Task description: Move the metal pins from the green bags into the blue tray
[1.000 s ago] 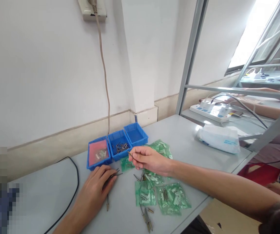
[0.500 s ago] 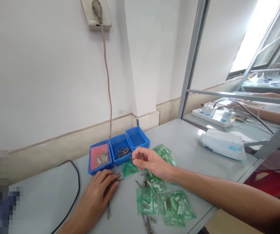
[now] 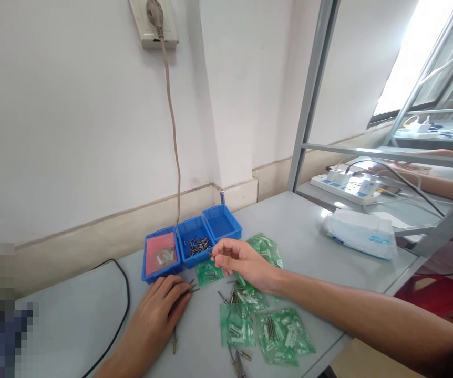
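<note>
And the right hand [image 3: 246,266] has one pin [image 3: 210,255] in a narrow pinch, near the front of the middle tray [image 3: 183,222] and by a green bag [image 3: 209,274], while the left hand [image 3: 158,311] curls round a few other pins [image 3: 194,288] low at the table [image 3: 289,226]. It looks like handling them singly, and the next move calls for a firm, delicate pinch.

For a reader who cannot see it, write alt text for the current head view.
A person's right hand pinches a small brass-coloured metal piece above a pale-grey table, while thin grey metal rods stick out at the left hand. Translucent green plastic bags lie nearby, with three blue rectangular plastic trays in a row beyond.
</note>
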`<state>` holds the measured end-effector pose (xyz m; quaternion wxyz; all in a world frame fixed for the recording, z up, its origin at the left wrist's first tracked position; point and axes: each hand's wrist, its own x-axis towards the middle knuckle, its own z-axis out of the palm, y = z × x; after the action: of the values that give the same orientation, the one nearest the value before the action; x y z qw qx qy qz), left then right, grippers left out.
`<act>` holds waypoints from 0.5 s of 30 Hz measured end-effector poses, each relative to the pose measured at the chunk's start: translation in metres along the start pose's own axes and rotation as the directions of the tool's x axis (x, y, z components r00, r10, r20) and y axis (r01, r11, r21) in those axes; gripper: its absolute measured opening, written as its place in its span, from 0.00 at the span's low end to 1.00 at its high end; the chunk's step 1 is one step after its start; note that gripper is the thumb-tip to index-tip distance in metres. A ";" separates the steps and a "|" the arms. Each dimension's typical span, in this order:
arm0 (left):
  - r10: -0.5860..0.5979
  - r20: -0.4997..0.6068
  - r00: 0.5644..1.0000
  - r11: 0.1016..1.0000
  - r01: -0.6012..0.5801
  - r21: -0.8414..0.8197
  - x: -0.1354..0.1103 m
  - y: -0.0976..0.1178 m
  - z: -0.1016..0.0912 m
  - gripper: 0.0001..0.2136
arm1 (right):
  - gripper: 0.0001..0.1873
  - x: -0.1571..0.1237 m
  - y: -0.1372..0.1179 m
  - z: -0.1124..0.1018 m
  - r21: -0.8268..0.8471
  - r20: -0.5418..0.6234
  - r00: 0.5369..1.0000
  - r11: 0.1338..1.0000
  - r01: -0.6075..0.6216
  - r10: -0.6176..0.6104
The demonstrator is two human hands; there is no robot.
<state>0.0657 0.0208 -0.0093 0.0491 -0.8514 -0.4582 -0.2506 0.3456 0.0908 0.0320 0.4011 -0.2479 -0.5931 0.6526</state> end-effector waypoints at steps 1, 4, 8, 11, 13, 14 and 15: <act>0.000 -0.004 1.000 1.000 0.000 0.001 0.000 0.000 0.000 0.10 | 0.23 0.000 0.001 -0.001 0.006 0.004 1.000 1.000 -0.005 0.005; 0.004 -0.006 1.000 1.000 -0.004 -0.002 0.001 0.001 -0.001 0.11 | 0.23 0.002 0.004 -0.001 0.015 -0.001 1.000 1.000 -0.014 0.014; 0.007 -0.007 1.000 1.000 -0.007 0.001 0.002 0.002 -0.003 0.10 | 0.23 0.002 0.002 -0.001 0.027 -0.011 1.000 1.000 -0.014 0.015; 0.020 -0.028 0.999 1.000 -0.020 -0.005 0.003 0.003 -0.003 0.10 | 0.23 0.002 0.000 -0.002 0.010 -0.015 1.000 1.000 -0.012 0.012; 0.032 -0.047 0.998 0.999 -0.032 -0.008 0.004 0.003 -0.003 0.10 | 0.24 0.003 0.000 -0.002 0.000 -0.019 1.000 1.000 -0.011 0.011; 0.036 -0.054 0.998 0.999 -0.036 -0.004 0.004 0.003 -0.003 0.10 | 0.24 0.003 0.000 -0.002 0.000 -0.021 1.000 1.000 -0.012 0.012; 0.041 -0.062 0.997 0.999 -0.041 0.002 0.004 0.002 -0.003 0.10 | 0.24 0.003 0.001 -0.003 0.002 -0.024 1.000 1.000 -0.013 0.013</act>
<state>0.0680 0.0213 -0.0046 0.0688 -0.8524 -0.4391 -0.2755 0.3455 0.0950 0.0312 0.4041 -0.2590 -0.5860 0.6528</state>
